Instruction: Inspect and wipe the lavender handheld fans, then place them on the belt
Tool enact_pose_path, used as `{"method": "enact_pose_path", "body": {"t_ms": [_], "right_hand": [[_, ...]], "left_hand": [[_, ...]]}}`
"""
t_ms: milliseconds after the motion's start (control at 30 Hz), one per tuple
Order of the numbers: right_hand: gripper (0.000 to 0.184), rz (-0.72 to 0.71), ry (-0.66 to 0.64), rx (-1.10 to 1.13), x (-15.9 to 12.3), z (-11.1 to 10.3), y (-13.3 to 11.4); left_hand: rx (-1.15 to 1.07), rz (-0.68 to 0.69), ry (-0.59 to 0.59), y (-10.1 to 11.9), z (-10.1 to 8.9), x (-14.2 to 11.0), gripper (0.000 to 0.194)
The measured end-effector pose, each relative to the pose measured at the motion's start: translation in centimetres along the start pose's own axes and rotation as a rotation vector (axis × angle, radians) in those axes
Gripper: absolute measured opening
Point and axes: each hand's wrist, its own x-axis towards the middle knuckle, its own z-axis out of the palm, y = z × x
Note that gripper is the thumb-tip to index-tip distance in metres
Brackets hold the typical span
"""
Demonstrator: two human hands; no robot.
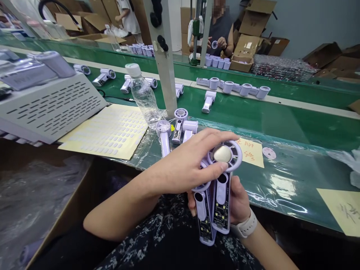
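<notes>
Two lilac handheld fans stand side by side above my lap, their handles showing black circuit boards. My right hand (pixel 239 202), with a white watch band at the wrist, grips both handles from behind. My left hand (pixel 197 155) lies over the heads, thumb and fingers around the ring of the right-hand fan (pixel 222 195), the thumb at its pale round centre. The other fan (pixel 203 212) has its head mostly hidden under my left hand. Beyond my hands, several more fans lie on the bench, including one with an exposed board (pixel 177 129) and a closed-handled one (pixel 164 137).
A clear plastic bottle (pixel 144 97) stands by a white post (pixel 164 56). Left are a yellow sticker sheet (pixel 112 116) and a grey vented box (pixel 53 105). Fans lie along the green conveyor (pixel 239 108). Across it, another person (pixel 219 33) handles a round lilac part.
</notes>
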Motion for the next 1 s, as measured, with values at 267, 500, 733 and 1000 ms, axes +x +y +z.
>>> {"method": "enact_pose_path", "body": {"t_ms": [267, 500, 733, 1000], "right_hand": [[0.073, 0.042, 0.050, -0.076, -0.1, 0.0, -0.2], [0.071, 0.003, 0.106, -0.169, -0.8, -0.5, 0.4], [0.088, -0.009, 1.041, -1.563, -6.2, -8.1, -8.9], [0.061, -0.371, 1.356, -2.167, -1.5, -12.3, -13.6]], "left_hand": [[-0.080, 0.012, -0.047, 0.4, -0.4, 0.3, 0.035], [-0.085, -0.029, -0.014, 0.4, 0.7, 0.9, 0.025], [0.126, -0.166, 0.379, -5.2, -0.6, -0.7, 0.037], [0.433, -0.882, 0.347, -11.6, -2.4, -5.5, 0.095]]}}
